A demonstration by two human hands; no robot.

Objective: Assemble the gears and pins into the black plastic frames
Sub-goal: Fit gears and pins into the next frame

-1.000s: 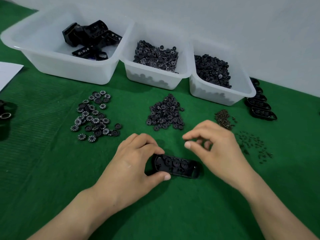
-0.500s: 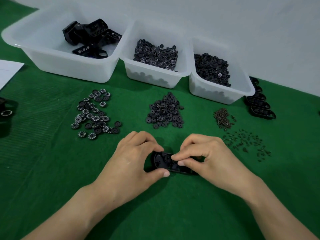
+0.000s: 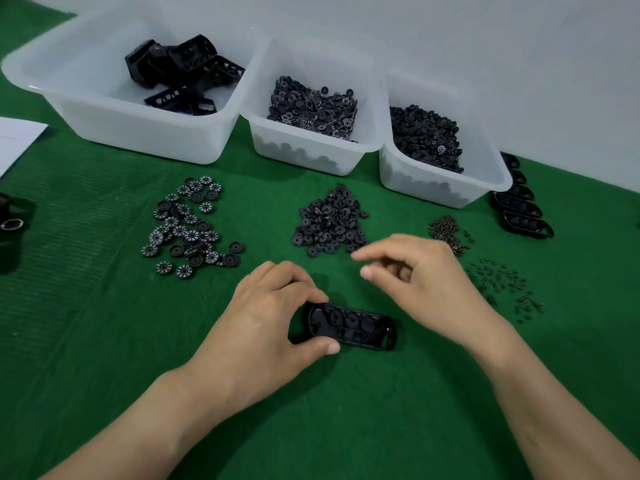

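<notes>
The right hand (image 3: 426, 282) had lifted off the oblong black plastic frame (image 3: 356, 325), fingers parted and seemingly empty, while the left hand (image 3: 263, 327) pinched its end, so I judged a gear seated.

Frame (image 3: 351, 327) before gear piles (image 3: 330, 223) (bins (image 3: 311, 147) behind)

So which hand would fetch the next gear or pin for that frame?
Likely the right hand: it hovers off the black frame, beside the plain gear pile and the loose pins. The left hand grips the frame's end, steadying it.
</notes>
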